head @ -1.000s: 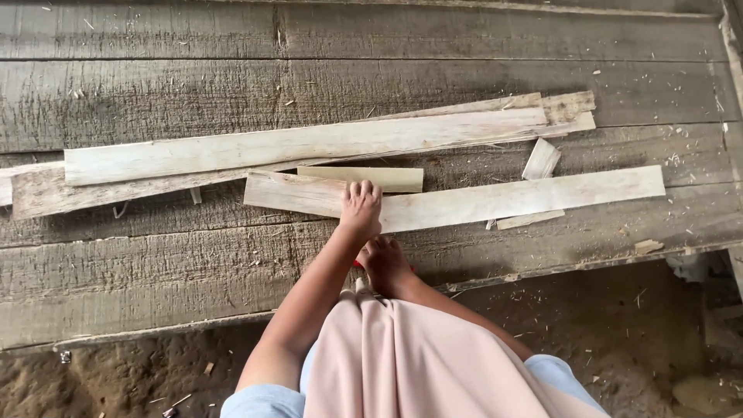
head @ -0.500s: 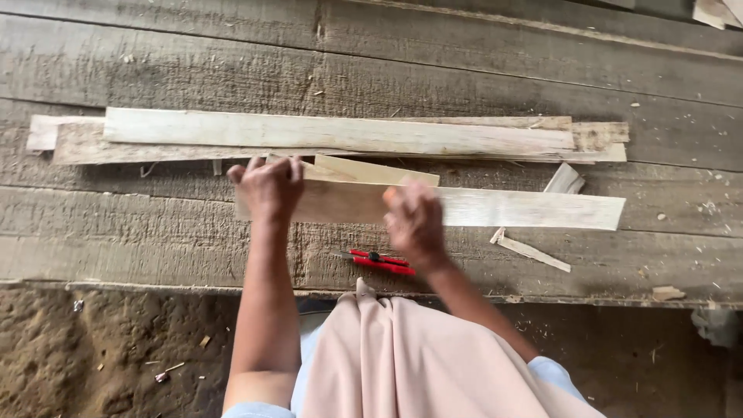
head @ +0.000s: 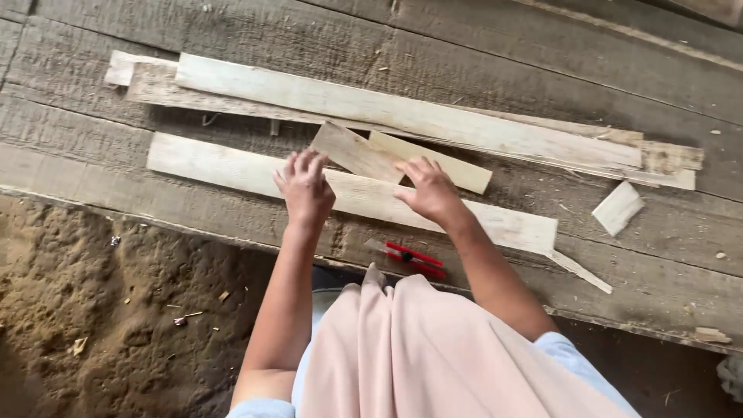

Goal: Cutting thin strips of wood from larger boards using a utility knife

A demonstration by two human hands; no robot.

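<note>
On the grey plank floor (head: 542,54), directly in front of the person, lies a long pale wood strip (head: 224,166). Its long axis goes left-right, a little tilted, w/ the right end nearer to the person. Both hands are laid on its middle part. The left hand (head: 305,188) rests flat on it, fingers spread and nearly straight, pressing and not closing around anything. The right hand (head: 430,190) is also mostly open, fingers bent a bit over the far edge of the strip, palm down; if the fingertips hook under that edge I cannot tell. The hands are near each other, approx. equally close to the strip, so no hand is nearer.

Just behind the hands lie two short wood pieces (head: 356,151), touching, and further back more long boards (head: 402,116). A red cutter knife (head: 414,258) lies near the floor edge, just beside the right wrist. A small offcut (head: 618,207) sits well apart at right.

The strip's middle is hidden under the hands; the person's pink cloth (head: 410,356) covers the lower view.
</note>
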